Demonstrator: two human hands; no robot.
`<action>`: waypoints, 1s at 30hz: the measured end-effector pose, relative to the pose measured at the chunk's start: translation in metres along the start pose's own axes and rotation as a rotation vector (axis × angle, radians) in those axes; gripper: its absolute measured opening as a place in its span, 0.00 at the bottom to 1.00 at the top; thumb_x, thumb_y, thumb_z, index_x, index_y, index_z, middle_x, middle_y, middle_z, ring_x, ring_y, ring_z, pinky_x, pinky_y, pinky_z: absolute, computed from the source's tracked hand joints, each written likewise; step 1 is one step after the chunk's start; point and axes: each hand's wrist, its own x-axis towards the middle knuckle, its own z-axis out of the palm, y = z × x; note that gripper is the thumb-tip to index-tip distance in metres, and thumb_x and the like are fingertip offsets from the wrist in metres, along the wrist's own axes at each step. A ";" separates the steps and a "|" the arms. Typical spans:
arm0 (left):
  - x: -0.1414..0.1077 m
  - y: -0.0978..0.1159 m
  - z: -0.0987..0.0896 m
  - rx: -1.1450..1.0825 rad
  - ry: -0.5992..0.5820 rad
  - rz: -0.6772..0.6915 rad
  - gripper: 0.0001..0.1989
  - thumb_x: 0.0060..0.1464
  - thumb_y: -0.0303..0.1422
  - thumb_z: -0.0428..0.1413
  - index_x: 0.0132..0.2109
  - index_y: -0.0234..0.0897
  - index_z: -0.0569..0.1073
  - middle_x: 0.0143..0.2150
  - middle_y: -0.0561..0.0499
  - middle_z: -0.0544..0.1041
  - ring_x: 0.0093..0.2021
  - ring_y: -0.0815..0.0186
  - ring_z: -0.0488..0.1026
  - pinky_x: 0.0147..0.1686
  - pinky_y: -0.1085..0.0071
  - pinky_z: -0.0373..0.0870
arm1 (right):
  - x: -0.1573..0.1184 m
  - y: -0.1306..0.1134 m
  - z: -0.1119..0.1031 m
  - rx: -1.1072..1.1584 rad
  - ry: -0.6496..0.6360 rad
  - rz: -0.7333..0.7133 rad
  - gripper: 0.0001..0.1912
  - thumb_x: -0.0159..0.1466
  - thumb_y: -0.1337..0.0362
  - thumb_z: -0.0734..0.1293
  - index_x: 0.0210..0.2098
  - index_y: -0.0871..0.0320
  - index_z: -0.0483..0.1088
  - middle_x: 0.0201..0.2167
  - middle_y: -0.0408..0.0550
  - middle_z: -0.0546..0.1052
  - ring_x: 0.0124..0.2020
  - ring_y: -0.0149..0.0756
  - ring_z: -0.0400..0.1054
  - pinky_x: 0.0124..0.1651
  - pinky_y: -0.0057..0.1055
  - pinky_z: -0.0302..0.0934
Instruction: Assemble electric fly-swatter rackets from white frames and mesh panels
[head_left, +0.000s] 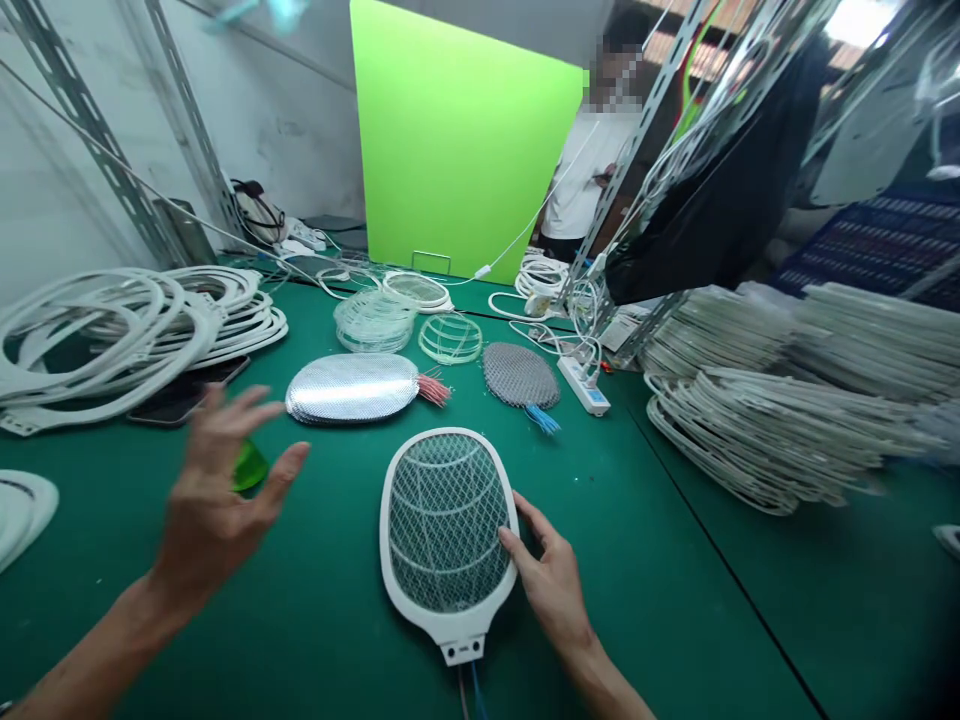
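A white-framed electric mosquito swatter head [450, 520] with metal mesh and a curved grid lies on the green table, its neck towards me. Two thin wires trail from the neck. My right hand [551, 575] grips the frame's right edge, thumb on top. To the left, my left hand [217, 500] is raised over the table, slightly blurred, with fingers and thumb apart. A green object [250, 467] shows behind it, partly hidden. Beyond the swatter head lie a stack of silvery mesh sheets [352, 388] with red wires and a darker mesh stack [520, 375] with blue wires.
White oval frames [225, 320] pile up at the left, over a dark phone-like slab [187, 390]. Pale grid rings [375, 322] sit at the back. A power strip [583, 385] and stacked frames [772, 430] stand right. A person [589, 170] stands beyond the green panel [457, 140].
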 end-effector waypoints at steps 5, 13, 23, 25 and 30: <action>0.038 0.061 0.036 -0.222 -0.408 0.306 0.20 0.63 0.42 0.52 0.60 0.44 0.66 0.64 0.47 0.66 0.68 0.51 0.55 0.66 0.42 0.44 | 0.008 -0.068 -0.029 0.178 -0.189 -0.068 0.25 0.61 0.54 0.70 0.57 0.51 0.70 0.56 0.48 0.73 0.55 0.48 0.69 0.55 0.44 0.67; 0.039 0.065 0.035 -0.529 -0.634 0.208 0.10 0.67 0.36 0.49 0.46 0.38 0.72 0.39 0.52 0.77 0.36 0.69 0.74 0.34 0.76 0.69 | -0.005 -0.096 -0.030 -0.095 -0.171 -0.194 0.21 0.64 0.52 0.67 0.55 0.46 0.71 0.48 0.46 0.78 0.45 0.41 0.74 0.43 0.30 0.71; 0.026 0.091 0.032 -0.370 -0.507 0.475 0.08 0.66 0.26 0.46 0.38 0.35 0.69 0.31 0.51 0.75 0.30 0.67 0.69 0.37 0.67 0.61 | -0.019 -0.094 0.011 -0.302 0.104 -0.600 0.10 0.68 0.61 0.63 0.44 0.49 0.75 0.36 0.49 0.78 0.36 0.39 0.73 0.37 0.30 0.68; 0.025 0.088 0.036 -0.408 -0.491 0.473 0.08 0.65 0.25 0.46 0.38 0.35 0.69 0.31 0.51 0.75 0.30 0.67 0.69 0.38 0.67 0.61 | -0.016 -0.092 0.008 -0.305 0.133 -0.608 0.10 0.68 0.62 0.62 0.44 0.50 0.75 0.36 0.49 0.78 0.37 0.40 0.73 0.38 0.31 0.68; 0.030 0.082 0.043 -0.450 -0.515 0.484 0.09 0.65 0.32 0.49 0.41 0.37 0.73 0.33 0.52 0.79 0.33 0.67 0.74 0.47 0.66 0.62 | -0.016 -0.092 -0.017 -0.217 -0.081 -0.334 0.15 0.60 0.52 0.68 0.46 0.43 0.77 0.44 0.44 0.80 0.44 0.44 0.75 0.42 0.30 0.71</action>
